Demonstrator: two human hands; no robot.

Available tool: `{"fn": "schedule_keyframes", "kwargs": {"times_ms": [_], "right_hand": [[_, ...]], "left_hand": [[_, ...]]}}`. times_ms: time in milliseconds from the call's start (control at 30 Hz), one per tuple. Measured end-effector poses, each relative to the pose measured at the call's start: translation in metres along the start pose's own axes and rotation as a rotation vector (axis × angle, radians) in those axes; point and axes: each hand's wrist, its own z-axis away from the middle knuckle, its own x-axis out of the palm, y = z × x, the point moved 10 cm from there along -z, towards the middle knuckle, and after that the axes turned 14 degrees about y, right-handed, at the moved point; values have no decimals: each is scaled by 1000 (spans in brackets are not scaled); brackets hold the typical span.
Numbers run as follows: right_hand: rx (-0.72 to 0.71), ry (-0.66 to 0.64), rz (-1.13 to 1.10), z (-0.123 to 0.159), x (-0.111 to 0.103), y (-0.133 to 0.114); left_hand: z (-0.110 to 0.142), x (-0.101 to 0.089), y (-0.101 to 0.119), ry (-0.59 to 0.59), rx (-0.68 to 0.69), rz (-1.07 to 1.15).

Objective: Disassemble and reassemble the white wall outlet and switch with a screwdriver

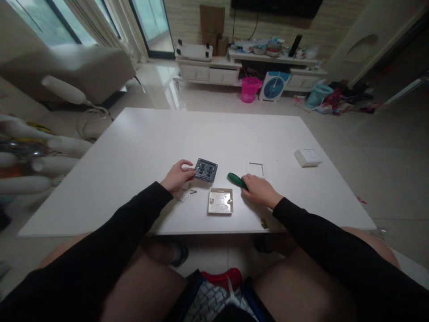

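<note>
Fingers (188,170) on panel (206,170) and handle (236,180), white box (220,201) open

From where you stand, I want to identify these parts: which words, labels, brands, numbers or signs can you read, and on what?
No text is readable anywhere in view.
White box: faint marks on its face, too small to read.
Dark plate at the left hand: details too small to tell whether any are lettering.
</note>
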Motion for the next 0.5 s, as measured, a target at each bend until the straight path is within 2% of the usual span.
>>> {"fn": "schedule_keyframes", "kwargs": {"times_ms": [267, 400, 500], "right_hand": [[-15, -5, 9, 0, -3, -1], [-17, -4, 13, 0, -4, -1], [-13, -8, 11, 0, -3, 0]], "left_hand": [[-34, -24, 0, 148, 72, -114], [-40, -28, -3, 157, 100, -220], [-43, -32, 3, 125, 136, -350]]}}
